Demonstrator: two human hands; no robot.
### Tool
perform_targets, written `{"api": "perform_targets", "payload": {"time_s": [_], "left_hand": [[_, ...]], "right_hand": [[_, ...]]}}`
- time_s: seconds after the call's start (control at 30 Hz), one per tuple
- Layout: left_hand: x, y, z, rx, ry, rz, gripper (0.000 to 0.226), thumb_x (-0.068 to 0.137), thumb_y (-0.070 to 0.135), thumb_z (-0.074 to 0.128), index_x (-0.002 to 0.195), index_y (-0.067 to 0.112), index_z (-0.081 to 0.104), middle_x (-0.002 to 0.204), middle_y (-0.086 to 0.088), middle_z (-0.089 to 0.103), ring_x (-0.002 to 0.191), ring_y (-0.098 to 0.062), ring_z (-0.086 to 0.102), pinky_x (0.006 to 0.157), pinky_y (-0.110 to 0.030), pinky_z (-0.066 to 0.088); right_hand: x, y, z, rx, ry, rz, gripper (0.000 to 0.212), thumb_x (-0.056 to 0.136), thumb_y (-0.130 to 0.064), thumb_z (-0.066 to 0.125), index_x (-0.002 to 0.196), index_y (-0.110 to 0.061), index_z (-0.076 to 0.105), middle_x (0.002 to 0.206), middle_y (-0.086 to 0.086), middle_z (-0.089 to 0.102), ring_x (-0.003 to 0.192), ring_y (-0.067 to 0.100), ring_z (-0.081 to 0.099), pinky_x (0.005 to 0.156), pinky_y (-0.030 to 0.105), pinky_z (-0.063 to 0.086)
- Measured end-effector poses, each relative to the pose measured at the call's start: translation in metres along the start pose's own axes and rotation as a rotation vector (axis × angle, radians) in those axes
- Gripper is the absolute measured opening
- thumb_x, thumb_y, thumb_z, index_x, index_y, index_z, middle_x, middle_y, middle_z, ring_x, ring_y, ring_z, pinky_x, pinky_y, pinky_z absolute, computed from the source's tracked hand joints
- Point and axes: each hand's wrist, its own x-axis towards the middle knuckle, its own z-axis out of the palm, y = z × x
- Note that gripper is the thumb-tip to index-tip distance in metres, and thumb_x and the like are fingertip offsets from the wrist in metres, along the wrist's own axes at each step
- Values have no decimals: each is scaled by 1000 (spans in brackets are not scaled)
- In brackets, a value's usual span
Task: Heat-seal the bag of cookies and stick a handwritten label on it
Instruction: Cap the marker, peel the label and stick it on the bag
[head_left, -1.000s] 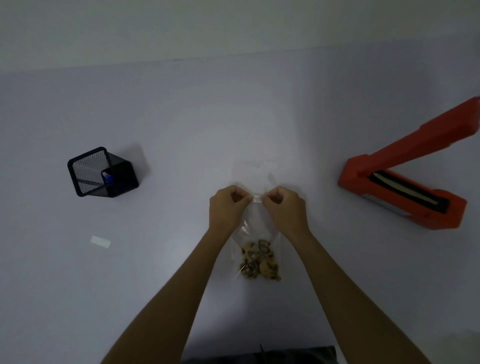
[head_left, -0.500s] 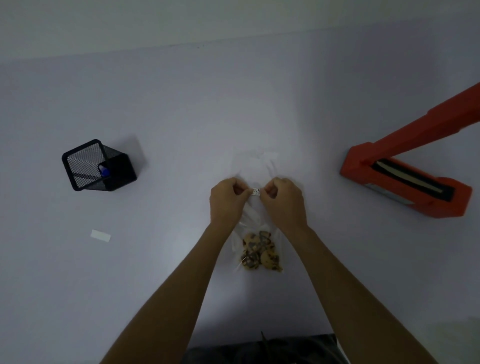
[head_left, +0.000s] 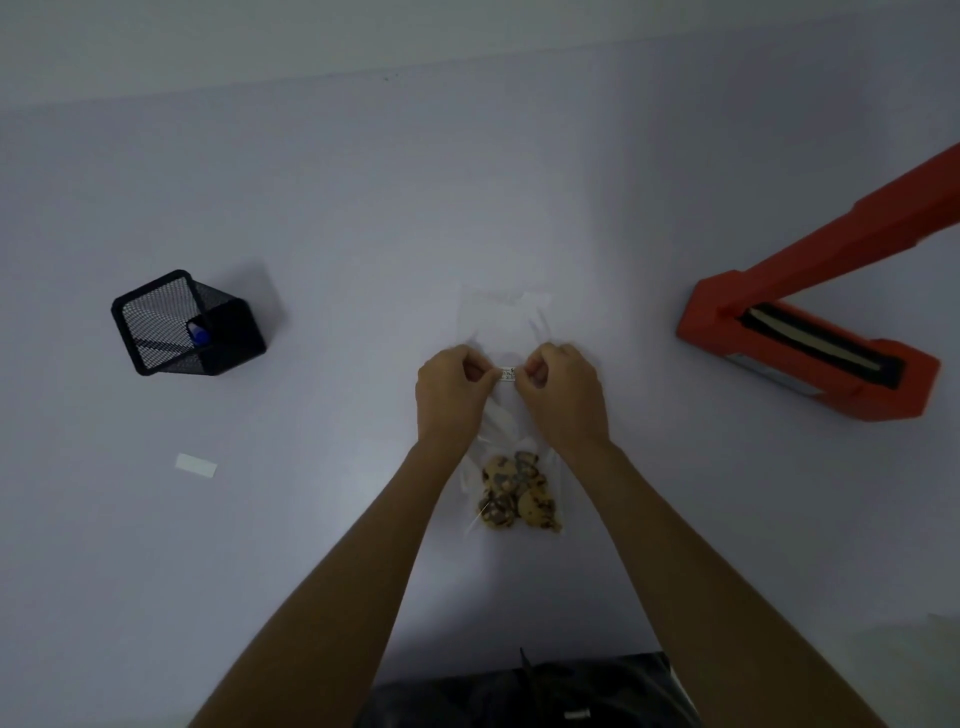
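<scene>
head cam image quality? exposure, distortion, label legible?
Head view: dim and underexposed, brightest around the clear bag; wide-angle bends the table's far edge; pen holder casts a soft shadow to its right; label writing too small to read.

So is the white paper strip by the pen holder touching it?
Apart. The head view shows the white paper strip lying on bare table, clearly nearer than the pen holder.

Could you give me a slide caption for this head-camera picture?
Both hands, left hand and right hand, pinch a small label over the clear cookie bag.
</scene>
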Motion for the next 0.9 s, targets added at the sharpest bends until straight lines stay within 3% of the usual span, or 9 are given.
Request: {"api": "perform_targets", "payload": {"time_s": [0.2,0.33,0.5,0.77,0.9], "left_hand": [[7,-2,-4,-49,-17,-70,22,74,24,80,84,15,61,71,9,60,66,-5,57,61,-14,44],[10,-3,-6,-25,-38,-58,16,79,25,75,80,17,62,73,6,63,68,-8,58,63,-17,45],[13,-4,-6,39,-47,-32,14,82,26,72,79,19,60,69,9,59,62,-1,54,60,-13,41],[13,-4,-5,29,-56,-33,14,82,23,72,80,17,60,71,6,58,65,-8,54,65,-23,44],[13,-4,-6,33,-68,-34,14,83,23,71,79,17,58,71,5,58,67,-11,55,66,-25,45]], "right_hand": [[2,5,-2,114,9,8,18,86,-18,66,100,-14,55,74,-4,55,69,13,56,62,23,44],[3,7,-2,119,24,-7,13,88,-14,63,99,-13,55,72,-4,55,66,10,53,60,23,42],[2,3,0,100,-5,8,31,83,-35,70,100,-18,51,71,-4,54,61,12,53,54,25,44],[17,12,-17,184,-112,83,29,77,-19,79,91,-17,53,63,-1,58,55,10,53,54,23,44],[22,14,-19,196,-160,101,29,76,-17,79,84,-20,52,68,9,66,59,21,61,59,32,52]]}}
